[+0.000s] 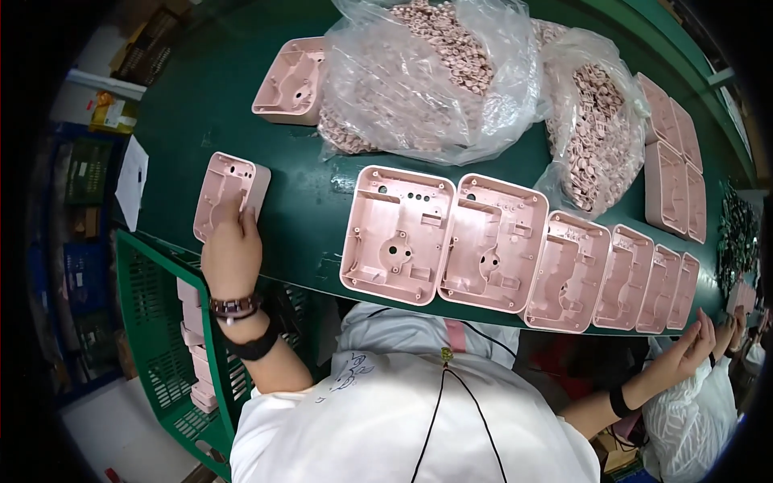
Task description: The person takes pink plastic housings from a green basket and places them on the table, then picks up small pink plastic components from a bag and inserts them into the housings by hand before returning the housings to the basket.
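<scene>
My left hand [233,251] is at the left end of the green table. Its fingers reach into a pink plastic housing [211,193], and the thumb lies along the right wall, so the hand grips it; the fingertips are partly hidden. My right hand [686,354] is off the table's near edge at the right, fingers stretched out and holding nothing. It is nearest to the last pink housing [684,291] of a row along that edge. In this row, hollow side up, the large housing [398,233] is at the left end and touches its neighbour [493,241].
A big clear bag [427,88] of small pink parts sits at the back, beside a second bag [592,121]. One housing [291,80] stands left of them, several more [675,185] at right. A green crate [153,322] holds pink pieces. Another person's hand [731,328] shows at far right.
</scene>
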A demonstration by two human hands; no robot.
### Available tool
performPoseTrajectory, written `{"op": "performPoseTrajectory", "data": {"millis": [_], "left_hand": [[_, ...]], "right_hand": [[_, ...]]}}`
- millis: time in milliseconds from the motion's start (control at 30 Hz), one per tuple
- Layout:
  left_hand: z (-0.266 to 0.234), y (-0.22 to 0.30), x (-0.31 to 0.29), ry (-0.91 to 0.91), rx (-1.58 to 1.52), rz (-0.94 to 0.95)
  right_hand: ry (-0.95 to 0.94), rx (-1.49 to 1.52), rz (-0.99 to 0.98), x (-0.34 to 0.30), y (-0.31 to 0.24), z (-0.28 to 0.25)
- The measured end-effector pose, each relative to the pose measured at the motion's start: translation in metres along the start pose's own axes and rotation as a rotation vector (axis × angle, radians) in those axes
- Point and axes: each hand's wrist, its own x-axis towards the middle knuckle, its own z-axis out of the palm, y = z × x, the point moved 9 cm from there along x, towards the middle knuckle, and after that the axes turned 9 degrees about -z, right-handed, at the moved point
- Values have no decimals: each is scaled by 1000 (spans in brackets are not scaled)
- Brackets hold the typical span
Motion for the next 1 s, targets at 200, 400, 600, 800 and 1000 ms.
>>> {"op": "performPoseTrajectory", "data": {"millis": [200,400,600,800,1000], "left_hand": [[13,53,-71,-397,-467,310],[10,77,-87,-226,-469,591],[-12,92,-98,-613,-1215,465],[-7,132,-132,-1058,-1245,461],[1,124,-123,-1234,-1380,463]], "right_hand": [[-164,343,-133,-8,-91,31],[-474,674,-346,-38,-193,63],[-612,895,-509,-47,-255,68],[-760,977,-528,-54,-307,85],[-712,1032,-528,-61,-313,93]]}}
